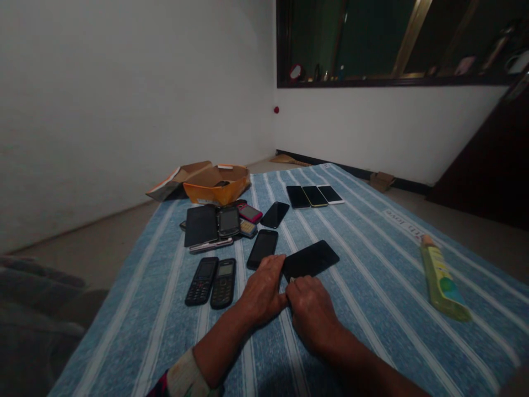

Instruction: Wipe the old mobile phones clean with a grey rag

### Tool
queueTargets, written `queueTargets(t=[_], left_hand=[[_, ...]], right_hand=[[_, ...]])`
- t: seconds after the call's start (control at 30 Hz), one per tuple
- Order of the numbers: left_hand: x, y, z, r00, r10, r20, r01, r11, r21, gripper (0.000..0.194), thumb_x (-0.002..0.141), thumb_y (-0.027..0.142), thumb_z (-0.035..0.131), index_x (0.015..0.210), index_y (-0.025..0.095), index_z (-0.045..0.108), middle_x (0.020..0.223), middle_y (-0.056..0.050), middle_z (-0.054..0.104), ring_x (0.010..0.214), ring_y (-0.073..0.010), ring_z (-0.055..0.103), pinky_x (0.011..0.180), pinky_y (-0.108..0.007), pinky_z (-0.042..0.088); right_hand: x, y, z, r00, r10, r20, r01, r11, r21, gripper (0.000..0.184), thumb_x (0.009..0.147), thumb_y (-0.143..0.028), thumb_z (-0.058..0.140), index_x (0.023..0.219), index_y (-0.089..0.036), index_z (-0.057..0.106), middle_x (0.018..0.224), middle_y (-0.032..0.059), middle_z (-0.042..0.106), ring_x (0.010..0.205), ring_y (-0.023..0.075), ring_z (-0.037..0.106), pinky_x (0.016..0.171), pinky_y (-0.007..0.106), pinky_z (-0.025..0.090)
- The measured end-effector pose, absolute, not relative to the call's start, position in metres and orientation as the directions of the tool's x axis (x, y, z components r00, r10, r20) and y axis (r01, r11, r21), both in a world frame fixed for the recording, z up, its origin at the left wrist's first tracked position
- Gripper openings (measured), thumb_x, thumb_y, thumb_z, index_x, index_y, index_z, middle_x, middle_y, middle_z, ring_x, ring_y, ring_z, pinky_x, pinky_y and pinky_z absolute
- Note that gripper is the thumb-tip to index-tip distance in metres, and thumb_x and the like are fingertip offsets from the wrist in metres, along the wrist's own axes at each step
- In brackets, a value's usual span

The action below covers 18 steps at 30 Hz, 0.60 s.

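Observation:
A large black smartphone (pixel 313 259) lies at a slant in front of both hands, its dark face up. My left hand (pixel 265 292) is closed at its left end, fingertips against the edge and thumb pointing toward the other hand. My right hand (pixel 312 311) is curled shut at the phone's near edge; a tiny pale bit shows by its fingers, too small to name. Just beyond my left hand lies a black touchscreen phone (pixel 263 248). To the left, two keypad phones (pixel 201 281) rest side by side.
A pile of phones (pixel 201 225) lies at the left, before an open orange box (pixel 217 190). Another dark phone (pixel 275 214) lies past the middle, and three phones (pixel 316 196) form a row farther back. A bottle of yellow-green liquid (pixel 444 284) lies on the striped cloth (pixel 397 309) at right.

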<state>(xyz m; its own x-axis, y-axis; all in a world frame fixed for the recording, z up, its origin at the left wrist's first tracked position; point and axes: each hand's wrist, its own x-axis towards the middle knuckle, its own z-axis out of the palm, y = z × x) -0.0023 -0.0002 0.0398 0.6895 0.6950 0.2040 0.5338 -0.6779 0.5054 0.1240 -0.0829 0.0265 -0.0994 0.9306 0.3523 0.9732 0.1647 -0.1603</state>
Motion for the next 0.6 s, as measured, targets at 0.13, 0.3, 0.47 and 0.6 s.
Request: queueTargets(t=[0.13,0.3,0.47,0.6], left_hand=[[-0.004,0.002,0.038,0.704,0.673,0.225,0.506,-0.698,0.506,0.069,0.067,0.016,0.059,0.134,0.018,0.043,0.128,-0.013,0.057,0.123,-0.0309,0.05,0.105,-0.05,0.044],[-0.007,0.004,0.036,0.716,0.665,0.212,0.504,-0.703,0.502,0.073,0.068,0.019,0.061,0.138,0.016,0.04,0.133,-0.015,0.054,0.127,-0.0323,0.047,0.107,-0.052,0.042],[-0.01,0.004,0.035,0.734,0.652,0.191,0.49,-0.702,0.517,0.079,0.067,0.02,0.064,0.141,0.016,0.036,0.134,-0.015,0.052,0.128,-0.0328,0.045,0.107,-0.052,0.041],[-0.011,0.005,0.034,0.741,0.648,0.176,0.478,-0.693,0.541,0.086,0.064,0.021,0.068,0.143,0.019,0.033,0.134,-0.014,0.051,0.127,-0.0329,0.045,0.105,-0.051,0.042]], right_hand=[[0.119,-0.084,0.029,-0.086,0.936,0.342,0.968,0.159,-0.192,0.026,0.079,0.004,0.05,0.077,-0.017,0.065,0.079,0.0079,0.067,0.077,0.022,0.057,0.071,0.033,0.036],[0.115,-0.083,0.032,-0.052,0.958,0.281,0.955,0.13,-0.266,0.026,0.073,0.004,0.052,0.076,-0.017,0.067,0.079,0.0081,0.068,0.078,0.023,0.059,0.072,0.033,0.037],[0.117,-0.082,0.028,-0.046,0.955,0.294,0.926,0.151,-0.347,0.025,0.074,0.003,0.051,0.077,-0.017,0.067,0.079,0.0068,0.068,0.079,0.0214,0.06,0.072,0.031,0.038],[0.126,-0.08,0.026,-0.071,0.936,0.346,0.883,0.22,-0.414,0.028,0.073,0.004,0.049,0.079,-0.017,0.066,0.078,0.0043,0.068,0.077,0.0188,0.06,0.07,0.028,0.037]])
